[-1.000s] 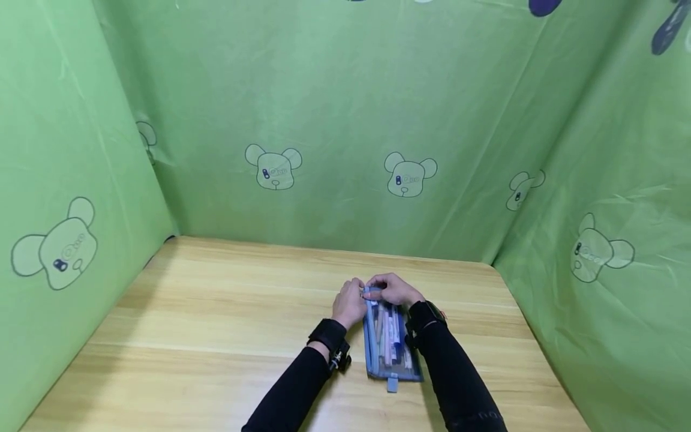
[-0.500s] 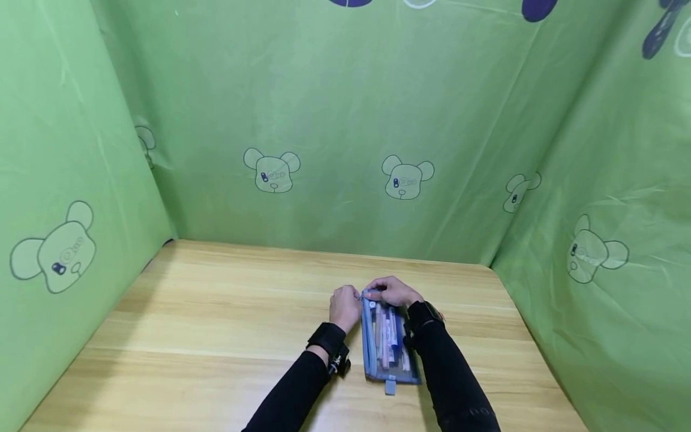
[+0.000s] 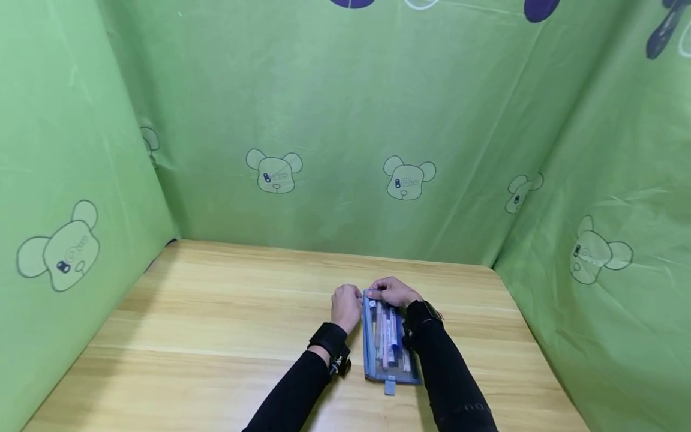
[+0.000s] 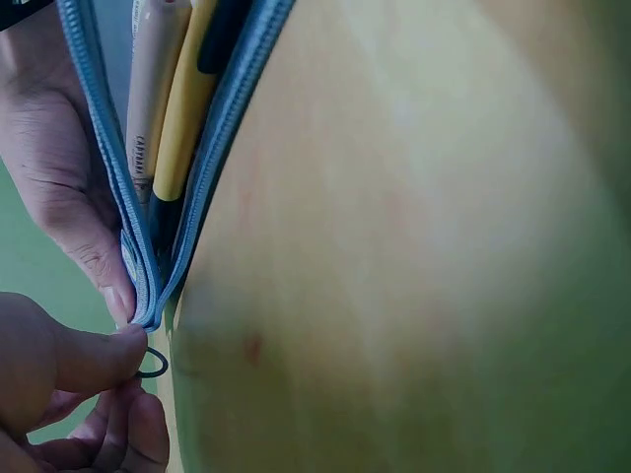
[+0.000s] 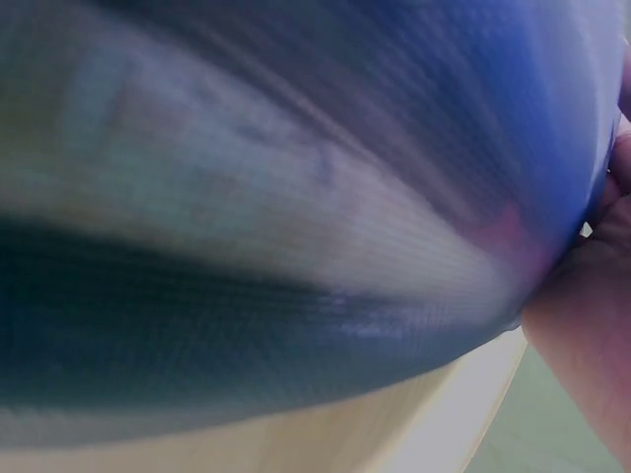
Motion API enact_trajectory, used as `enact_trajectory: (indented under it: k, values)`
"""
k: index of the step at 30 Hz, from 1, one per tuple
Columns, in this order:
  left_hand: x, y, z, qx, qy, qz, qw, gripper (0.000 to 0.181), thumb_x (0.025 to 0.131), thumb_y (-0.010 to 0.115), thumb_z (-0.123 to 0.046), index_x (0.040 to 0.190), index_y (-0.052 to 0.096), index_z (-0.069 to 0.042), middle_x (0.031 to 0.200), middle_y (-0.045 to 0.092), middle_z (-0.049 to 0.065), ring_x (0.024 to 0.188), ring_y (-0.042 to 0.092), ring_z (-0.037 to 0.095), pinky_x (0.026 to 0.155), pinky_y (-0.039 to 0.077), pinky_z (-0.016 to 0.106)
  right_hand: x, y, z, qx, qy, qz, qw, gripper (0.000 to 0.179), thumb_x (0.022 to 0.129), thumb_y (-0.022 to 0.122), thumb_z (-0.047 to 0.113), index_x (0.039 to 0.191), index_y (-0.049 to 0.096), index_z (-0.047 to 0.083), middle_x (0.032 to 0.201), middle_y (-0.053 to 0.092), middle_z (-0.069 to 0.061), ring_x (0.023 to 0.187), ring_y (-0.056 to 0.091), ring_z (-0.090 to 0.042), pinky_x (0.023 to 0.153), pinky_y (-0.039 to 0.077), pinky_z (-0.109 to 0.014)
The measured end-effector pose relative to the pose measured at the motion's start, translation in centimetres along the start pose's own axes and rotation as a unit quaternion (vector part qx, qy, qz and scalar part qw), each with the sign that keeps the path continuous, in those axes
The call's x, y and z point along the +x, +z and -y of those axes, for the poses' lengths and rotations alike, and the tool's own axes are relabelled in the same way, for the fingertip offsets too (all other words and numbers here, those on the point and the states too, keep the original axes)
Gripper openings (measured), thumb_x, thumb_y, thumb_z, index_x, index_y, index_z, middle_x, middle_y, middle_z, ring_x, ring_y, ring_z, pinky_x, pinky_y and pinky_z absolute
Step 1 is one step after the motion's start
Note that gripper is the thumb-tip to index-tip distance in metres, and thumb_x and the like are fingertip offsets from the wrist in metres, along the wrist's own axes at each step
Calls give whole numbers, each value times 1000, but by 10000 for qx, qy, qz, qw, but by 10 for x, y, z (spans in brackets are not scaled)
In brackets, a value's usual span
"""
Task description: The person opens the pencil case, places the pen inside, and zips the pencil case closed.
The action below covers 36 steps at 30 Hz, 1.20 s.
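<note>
A blue mesh pencil case (image 3: 369, 354) lies lengthwise on the wooden table, several pens (image 3: 384, 339) showing through it. My left hand (image 3: 345, 307) is at its far left corner. In the left wrist view, the thumb and fingers of that hand pinch the zipper end, where a small dark ring (image 4: 160, 367) hangs. The two zipper edges (image 4: 219, 128) spread apart from there, with a yellow pen (image 4: 185, 118) and a pale pen (image 4: 153, 89) between them. My right hand (image 3: 396, 292) grips the case's far end. Bulging mesh (image 5: 296, 197) fills most of the right wrist view.
The light wooden table (image 3: 232, 312) reaches back to a green curtain (image 3: 340, 108) printed with bear heads, which also closes off both sides. A short fabric tab (image 3: 390, 387) sticks out from the case's near end. Both wrists wear black bands (image 3: 328, 337).
My left hand has shifted slightly left and nearer to me at the case's corner. The right hand keeps its grip, and the case stays in place. The head view has tilted a little.
</note>
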State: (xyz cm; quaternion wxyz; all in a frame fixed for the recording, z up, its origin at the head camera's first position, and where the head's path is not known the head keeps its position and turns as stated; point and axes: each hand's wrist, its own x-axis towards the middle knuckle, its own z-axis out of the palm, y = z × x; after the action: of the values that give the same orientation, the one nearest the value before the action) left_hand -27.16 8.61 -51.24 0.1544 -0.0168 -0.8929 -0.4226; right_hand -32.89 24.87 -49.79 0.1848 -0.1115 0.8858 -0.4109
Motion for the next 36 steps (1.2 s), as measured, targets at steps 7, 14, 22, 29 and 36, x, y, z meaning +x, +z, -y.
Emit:
enact_trajectory:
  k: [7, 14, 22, 29, 36]
  values:
    - [1, -1, 4, 94, 48, -67, 9999, 10, 78, 74, 5, 73, 73, -3, 75, 71, 11, 68, 65, 27, 60, 53, 35, 3, 3, -1, 100, -74, 98, 9999, 22, 100, 63, 20, 102, 71, 0, 82, 62, 4, 68, 55, -9, 64, 46, -22]
    - [2, -8, 3, -82, -182, 30, 9998, 13, 79, 74, 5, 71, 71, -5, 76, 71, 12, 68, 64, 27, 61, 53, 36, 5, 4, 1, 89, -59, 78, 9999, 23, 99, 64, 22, 100, 71, 1, 80, 61, 6, 68, 54, -9, 64, 45, -23]
    - [1, -11, 3, -130, -97, 163, 9997, 12, 81, 72, 6, 73, 70, -3, 76, 70, 11, 69, 64, 26, 62, 52, 36, 3, 5, 6, 245, -92, 103, 9996, 26, 101, 60, 19, 105, 69, -4, 82, 62, 3, 67, 52, -9, 64, 43, -22]
    - [0, -13, 1, -117, -35, 167, 9998, 15, 81, 70, 8, 70, 66, -2, 73, 67, 11, 69, 62, 26, 63, 51, 36, 3, 2, 8, 446, -146, 279, 9985, 29, 103, 58, 20, 110, 69, -6, 81, 61, 3, 65, 53, -9, 63, 44, -22]
    - [-7, -13, 2, -12, 93, 506, 9987, 14, 77, 70, 6, 69, 64, -5, 70, 66, 8, 66, 62, 25, 58, 49, 34, 2, 0, 5, 581, 93, -150, 9982, 27, 104, 57, 25, 103, 69, 0, 80, 59, 4, 66, 53, -9, 65, 44, -23]
